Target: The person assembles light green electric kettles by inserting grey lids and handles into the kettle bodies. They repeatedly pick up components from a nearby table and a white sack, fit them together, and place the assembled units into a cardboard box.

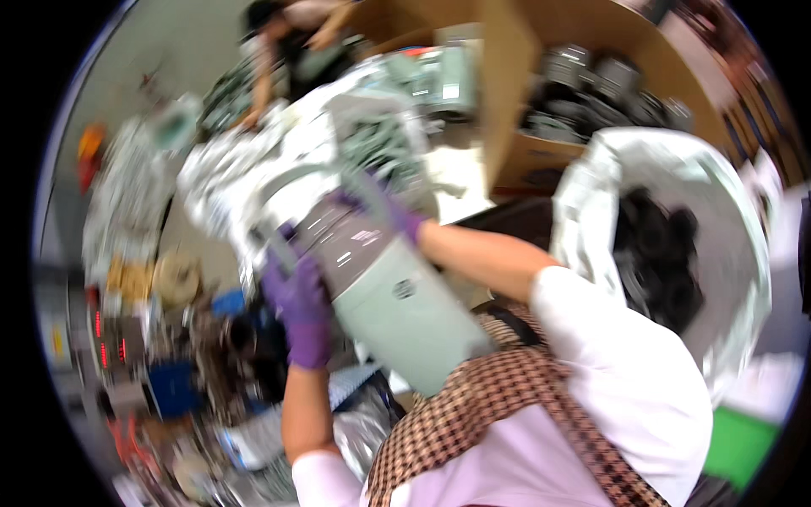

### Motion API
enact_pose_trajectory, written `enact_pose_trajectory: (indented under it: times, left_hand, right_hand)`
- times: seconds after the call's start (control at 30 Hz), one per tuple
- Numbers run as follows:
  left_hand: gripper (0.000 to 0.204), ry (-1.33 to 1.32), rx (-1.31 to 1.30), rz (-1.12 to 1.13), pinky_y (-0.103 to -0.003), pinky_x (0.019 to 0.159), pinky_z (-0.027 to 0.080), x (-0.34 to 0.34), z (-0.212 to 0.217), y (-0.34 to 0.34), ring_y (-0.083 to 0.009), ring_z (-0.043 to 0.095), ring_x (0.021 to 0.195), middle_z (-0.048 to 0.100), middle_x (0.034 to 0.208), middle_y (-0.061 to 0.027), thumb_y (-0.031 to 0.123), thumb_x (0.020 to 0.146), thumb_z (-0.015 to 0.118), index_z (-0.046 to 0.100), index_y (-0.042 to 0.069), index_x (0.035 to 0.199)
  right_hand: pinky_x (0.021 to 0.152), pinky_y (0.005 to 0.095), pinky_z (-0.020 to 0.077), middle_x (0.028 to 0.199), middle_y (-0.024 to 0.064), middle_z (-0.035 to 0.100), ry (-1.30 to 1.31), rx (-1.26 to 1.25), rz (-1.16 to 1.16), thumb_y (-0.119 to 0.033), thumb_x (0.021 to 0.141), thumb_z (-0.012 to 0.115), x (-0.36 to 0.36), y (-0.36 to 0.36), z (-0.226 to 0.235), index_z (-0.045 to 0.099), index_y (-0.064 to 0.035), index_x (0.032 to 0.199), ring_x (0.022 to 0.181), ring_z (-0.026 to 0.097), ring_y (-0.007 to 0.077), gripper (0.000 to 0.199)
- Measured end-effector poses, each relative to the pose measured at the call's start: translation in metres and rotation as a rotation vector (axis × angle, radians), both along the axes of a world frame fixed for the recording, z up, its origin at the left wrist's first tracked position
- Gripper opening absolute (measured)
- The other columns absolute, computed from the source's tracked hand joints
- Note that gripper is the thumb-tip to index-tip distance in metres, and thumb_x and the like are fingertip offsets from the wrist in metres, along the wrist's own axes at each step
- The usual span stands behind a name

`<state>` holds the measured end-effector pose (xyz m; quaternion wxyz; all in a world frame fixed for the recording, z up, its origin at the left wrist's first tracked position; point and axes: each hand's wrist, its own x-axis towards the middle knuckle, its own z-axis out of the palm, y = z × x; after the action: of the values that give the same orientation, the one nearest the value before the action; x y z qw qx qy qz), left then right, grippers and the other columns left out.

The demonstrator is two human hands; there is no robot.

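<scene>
One pale-green, grey-brown-topped, plastic-looking cylinder (410,313): centre, tilted toward eleven o'clock; probably rigid, light, slippery-smooth.
Purple-gloved left hand (304,308): curled against its nine-o'clock side.
Purple-gloved right hand (387,208): seemingly curled at one o'clock, fingertips blurred.
Best hold: both palms around the barrel.

A tall container (405,313) is held off any surface between the left hand (302,308) and the right hand (393,207), one at each side of its upper part. The body is smooth and pale grey-green, with a small dark mark (403,290) on its face. The upper section (342,245) is darker, brownish grey and glossy, flanked by a pale grey handle (369,196). It lies tilted, top aimed forward and left, base back and right; blur hides finer detail.
</scene>
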<state>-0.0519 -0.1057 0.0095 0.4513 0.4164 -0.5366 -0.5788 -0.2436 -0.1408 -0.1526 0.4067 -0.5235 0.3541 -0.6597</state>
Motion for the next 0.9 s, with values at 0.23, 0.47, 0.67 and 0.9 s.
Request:
enact_pose_trajectory:
  times: [0.23, 0.47, 0.67, 0.9]
  left_hand:
    - [0.037, -0.183, -0.077, -0.045, -0.017, 0.054, 0.033, -0.07, 0.054, 0.03, -0.003, 0.045, 0.062, 0.051, 0.077, 0.003, 0.015, 0.095, 0.055, 0.052, 0.001, 0.129]
    - [0.05, -0.079, -0.093, -0.305, -0.034, 0.097, 0.047, -0.098, 0.031, 0.023, -0.0198, 0.059, 0.112, 0.06, 0.123, -0.0145, 0.013, 0.09, 0.06, 0.047, -0.002, 0.136]
    - [0.029, -0.208, -0.07, -0.147, -0.031, 0.079, 0.05, -0.126, 0.043, 0.018, -0.0149, 0.061, 0.088, 0.066, 0.108, -0.0083, 0.019, 0.101, 0.051, 0.064, -0.001, 0.118]
    - [0.038, -0.114, -0.209, -0.116, -0.026, 0.081, 0.051, -0.112, 0.041, 0.03, -0.0112, 0.059, 0.092, 0.063, 0.108, -0.006, 0.016, 0.095, 0.061, 0.054, -0.005, 0.125]
  right_hand:
    - [0.102, 0.0398, 0.0501, 0.124, 0.0152, 0.064, -1.317, 0.175, 0.661, -0.043, 0.102, 0.049, -0.006, -0.002, 0.013, 0.048, -0.0117, 0.142, 0.111, 0.064, 0.0257, 0.05]
    - [0.104, 0.04, 0.0475, 0.125, 0.0141, 0.063, -1.0, 0.035, 0.35, -0.041, 0.103, 0.047, -0.074, 0.029, 0.01, 0.051, -0.006, 0.137, 0.111, 0.063, 0.0257, 0.05]
    - [0.102, 0.0386, 0.0488, 0.122, 0.0125, 0.064, -1.176, 0.259, 0.541, -0.037, 0.103, 0.048, -0.101, 0.048, 0.033, 0.055, -0.0036, 0.133, 0.109, 0.064, 0.0247, 0.046]
    - [0.093, 0.036, 0.0549, 0.117, 0.0099, 0.067, -1.041, 0.22, 0.426, -0.038, 0.103, 0.047, -0.083, 0.03, 0.046, 0.061, -0.0043, 0.126, 0.106, 0.065, 0.0217, 0.044]
